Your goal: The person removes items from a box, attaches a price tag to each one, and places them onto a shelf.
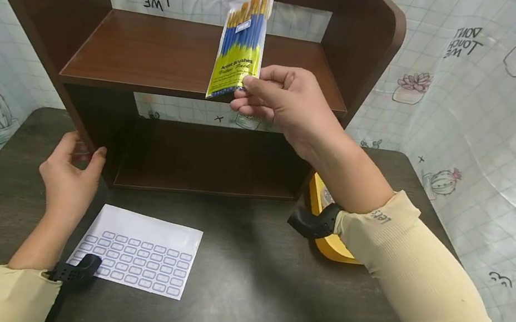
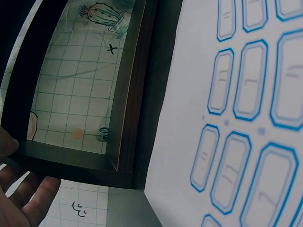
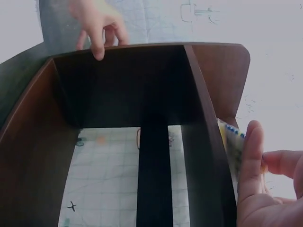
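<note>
My right hand pinches a clear pack of blue-handled paintbrushes by its lower right corner, thumb on the front. Held up, the pack overlaps the upper shelf in the head view; the right wrist view shows only its edge beside the fingers. With thumb on one face and fingers on the other, my left hand grips the left side panel of a dark brown wooden shelf unit near its lower front. That grip also shows in the left wrist view, around the panel.
A white sheet of blue-bordered labels lies on the dark table in front of the shelf. Partly hidden by the right forearm, a yellow tray stands at the unit's right. Patterned sheeting hangs behind and at both sides.
</note>
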A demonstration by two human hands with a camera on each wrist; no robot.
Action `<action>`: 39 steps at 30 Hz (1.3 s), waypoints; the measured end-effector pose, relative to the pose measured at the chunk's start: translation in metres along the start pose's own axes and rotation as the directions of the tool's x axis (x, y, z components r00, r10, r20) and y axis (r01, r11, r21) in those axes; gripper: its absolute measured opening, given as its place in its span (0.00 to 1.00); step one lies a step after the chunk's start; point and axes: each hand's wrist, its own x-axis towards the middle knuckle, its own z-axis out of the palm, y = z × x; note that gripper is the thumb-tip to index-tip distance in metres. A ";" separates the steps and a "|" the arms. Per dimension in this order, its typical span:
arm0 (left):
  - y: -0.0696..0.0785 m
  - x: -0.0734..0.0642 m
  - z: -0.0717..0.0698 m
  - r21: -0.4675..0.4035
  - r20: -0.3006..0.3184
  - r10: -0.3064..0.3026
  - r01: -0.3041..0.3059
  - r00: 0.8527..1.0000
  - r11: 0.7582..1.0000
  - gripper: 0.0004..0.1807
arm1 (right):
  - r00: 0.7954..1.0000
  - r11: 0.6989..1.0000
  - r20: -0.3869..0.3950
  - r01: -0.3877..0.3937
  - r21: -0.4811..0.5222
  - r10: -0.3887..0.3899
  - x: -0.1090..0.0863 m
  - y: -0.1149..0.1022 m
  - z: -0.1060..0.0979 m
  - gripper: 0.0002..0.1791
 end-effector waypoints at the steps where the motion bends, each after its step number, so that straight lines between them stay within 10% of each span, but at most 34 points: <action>1: 0.000 0.000 0.000 -0.002 -0.004 0.001 -0.001 1.000 1.000 0.15 | 1.000 1.000 -0.013 -0.019 0.003 0.019 0.002 -0.002 0.001 0.16; 28: 0.001 0.001 0.003 -0.019 -0.018 0.018 -0.019 1.000 1.000 0.14 | 0.995 0.905 -0.089 -0.006 -0.426 -0.035 0.014 -0.016 -0.012 0.18; 39: -0.001 -0.003 0.005 -0.035 -0.039 0.023 -0.025 0.999 0.999 0.14 | 0.959 0.895 -0.003 0.262 -0.362 -0.282 -0.008 -0.001 -0.017 0.13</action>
